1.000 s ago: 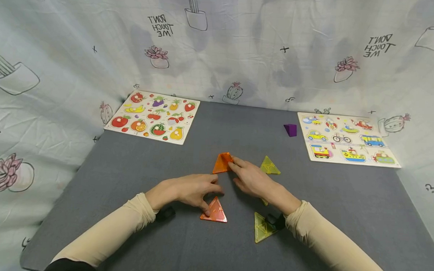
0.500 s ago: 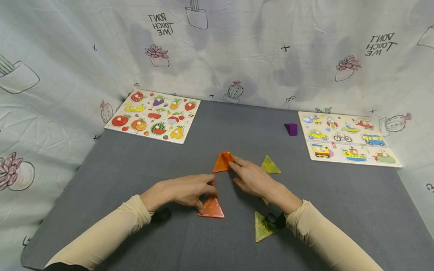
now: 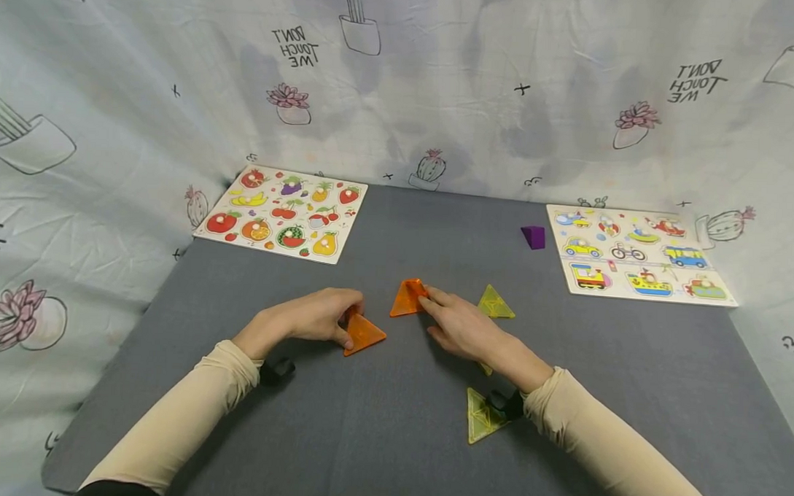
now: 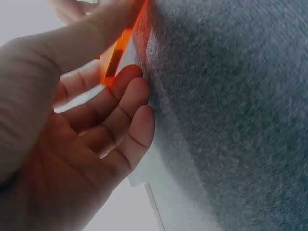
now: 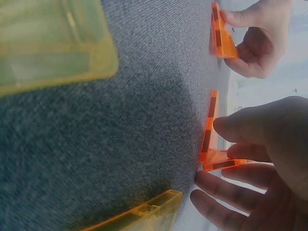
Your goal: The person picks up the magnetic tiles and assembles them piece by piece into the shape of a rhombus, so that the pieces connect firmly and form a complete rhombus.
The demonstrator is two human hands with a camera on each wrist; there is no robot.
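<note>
Single orange triangle (image 3: 368, 335): tilted, pinched between thumb and fingers of the left hand (image 3: 316, 314); just left of the orange pair.
Orange pair (image 3: 406, 299): set at an angle on the grey table (image 3: 397, 445), gripped by the right hand (image 3: 463, 327).
Yellow triangles (image 3: 494, 304): partly covered by the right forearm.
Purple block (image 3: 535, 237): placed beside the vehicle board (image 3: 639, 264).

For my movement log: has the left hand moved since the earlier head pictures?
Yes. In the head view, the left hand has moved forward and leftward, closer to the fruit puzzle board.
</note>
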